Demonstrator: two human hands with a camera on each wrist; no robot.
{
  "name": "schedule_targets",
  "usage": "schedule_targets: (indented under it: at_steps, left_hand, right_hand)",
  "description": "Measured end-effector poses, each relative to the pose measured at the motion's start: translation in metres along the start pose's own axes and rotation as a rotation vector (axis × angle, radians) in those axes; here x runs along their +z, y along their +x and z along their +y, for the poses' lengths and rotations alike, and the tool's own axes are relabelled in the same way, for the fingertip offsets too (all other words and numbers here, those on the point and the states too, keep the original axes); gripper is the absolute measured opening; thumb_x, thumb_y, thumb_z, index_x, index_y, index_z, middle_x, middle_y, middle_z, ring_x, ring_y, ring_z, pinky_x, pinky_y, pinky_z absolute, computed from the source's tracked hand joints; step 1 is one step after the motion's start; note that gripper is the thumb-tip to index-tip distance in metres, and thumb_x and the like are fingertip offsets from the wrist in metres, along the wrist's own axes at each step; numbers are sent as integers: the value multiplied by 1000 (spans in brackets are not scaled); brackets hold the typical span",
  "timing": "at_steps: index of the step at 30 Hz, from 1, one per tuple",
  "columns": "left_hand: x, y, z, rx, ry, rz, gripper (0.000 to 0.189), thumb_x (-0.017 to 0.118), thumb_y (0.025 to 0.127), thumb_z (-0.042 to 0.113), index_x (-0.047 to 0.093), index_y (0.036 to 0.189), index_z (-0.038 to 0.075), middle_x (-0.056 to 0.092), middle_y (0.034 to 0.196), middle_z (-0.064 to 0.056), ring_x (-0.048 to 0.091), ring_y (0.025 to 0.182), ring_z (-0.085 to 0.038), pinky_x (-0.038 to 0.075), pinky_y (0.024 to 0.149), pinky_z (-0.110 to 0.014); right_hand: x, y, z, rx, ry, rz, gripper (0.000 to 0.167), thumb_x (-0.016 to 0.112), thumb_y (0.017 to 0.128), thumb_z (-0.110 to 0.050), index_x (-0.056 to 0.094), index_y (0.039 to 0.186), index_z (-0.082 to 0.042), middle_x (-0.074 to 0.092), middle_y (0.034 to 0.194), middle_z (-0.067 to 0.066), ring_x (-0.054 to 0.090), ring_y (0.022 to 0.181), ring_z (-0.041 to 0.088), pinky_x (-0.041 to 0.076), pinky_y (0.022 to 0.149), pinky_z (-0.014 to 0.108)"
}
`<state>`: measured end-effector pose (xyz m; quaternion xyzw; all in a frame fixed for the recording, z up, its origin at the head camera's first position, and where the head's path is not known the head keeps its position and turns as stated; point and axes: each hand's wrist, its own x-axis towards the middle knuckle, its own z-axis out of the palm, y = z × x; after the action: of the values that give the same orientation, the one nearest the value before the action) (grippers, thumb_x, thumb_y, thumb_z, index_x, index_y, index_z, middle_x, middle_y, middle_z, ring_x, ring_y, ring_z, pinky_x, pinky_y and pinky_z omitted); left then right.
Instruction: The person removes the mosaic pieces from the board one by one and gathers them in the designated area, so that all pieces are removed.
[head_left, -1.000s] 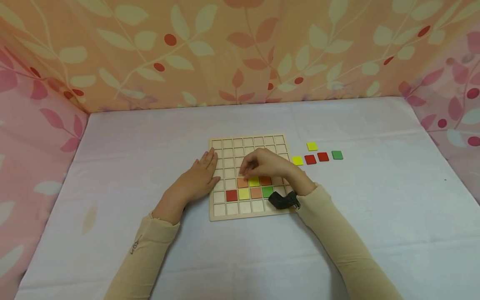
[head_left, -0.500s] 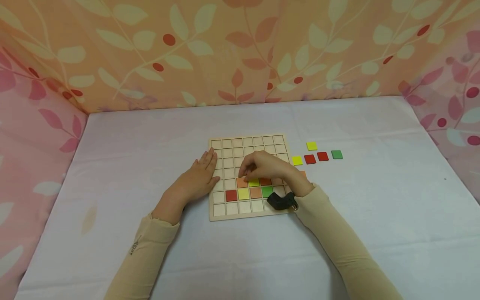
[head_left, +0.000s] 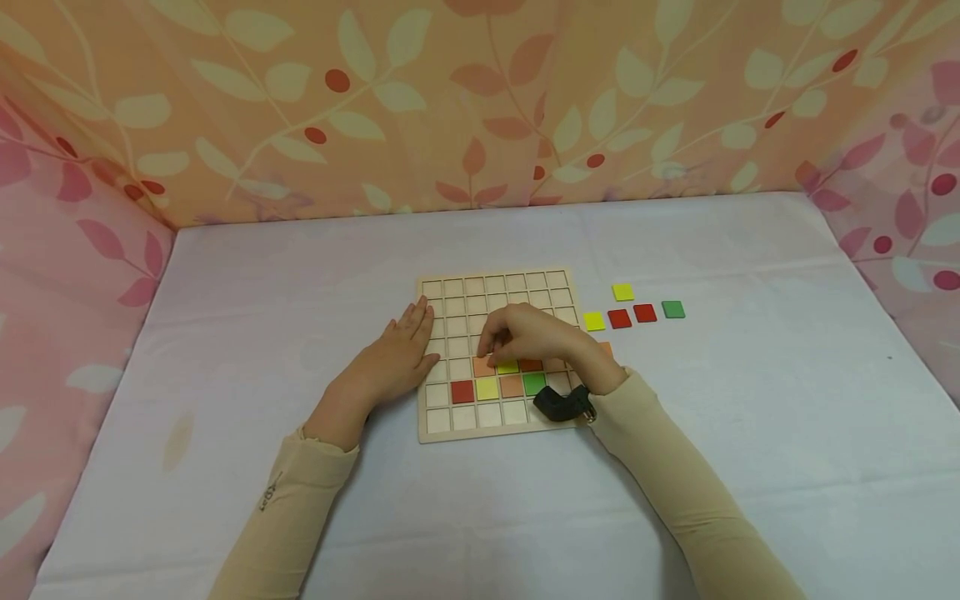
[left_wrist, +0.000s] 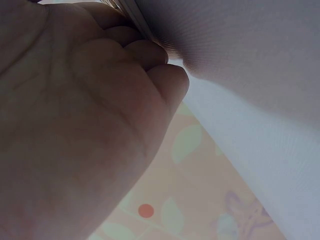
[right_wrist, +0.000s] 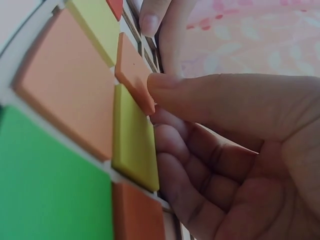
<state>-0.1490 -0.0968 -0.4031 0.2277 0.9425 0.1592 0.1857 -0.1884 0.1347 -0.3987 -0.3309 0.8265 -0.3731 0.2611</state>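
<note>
My left hand (head_left: 393,358) lies flat along the left edge of the wooden grid board (head_left: 459,421), fingers stretched out over its rim. Over the middle of the board, my right hand (head_left: 532,329) bends down with thumb and fingers at an orange square tile (right_wrist: 132,75). The right wrist view has the thumb on this tile's edge and the other fingers curled at its far side. The tile sits in a cell, slightly tilted, beside a yellow tile (right_wrist: 132,140). Below that row are red (head_left: 462,392), yellow, orange and green (head_left: 535,383) tiles.
Right of the board lie two yellow tiles (head_left: 622,292), two red tiles (head_left: 645,312) and a green tile (head_left: 673,309). Another orange tile (head_left: 606,348) shows partly behind the right wrist. A black wrist camera (head_left: 561,404) hangs over the board's lower right. Patterned cloth walls surround the table.
My right hand has shifted slightly down toward the front of the board, its fingers still at the orange tile. The left hand stays in place.
</note>
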Motion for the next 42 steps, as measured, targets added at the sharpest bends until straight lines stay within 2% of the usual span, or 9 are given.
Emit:
schedule_targets:
  at_steps: [23,42]
  left_hand:
    - [-2,-2,0,-7,3,-6,69,44,100,27,7,148,-5,-4,156,-17,-1,143,-31,10,114,-48]
    - [0,0,-1,-5,1,-7,68,43,100,27,7,148,-5,-3,156,-17,-1,143,-31,10,114,-48]
  right_hand:
    - [-2,-2,-8,-60,52,-6,7,70,82,1,72,88,-2,70,84,4,65,77,11,53,75,26]
    - [-2,-3,-5,-39,79,17,7,69,82,2,73,86,-1,70,80,6,66,73,11,54,72,26]
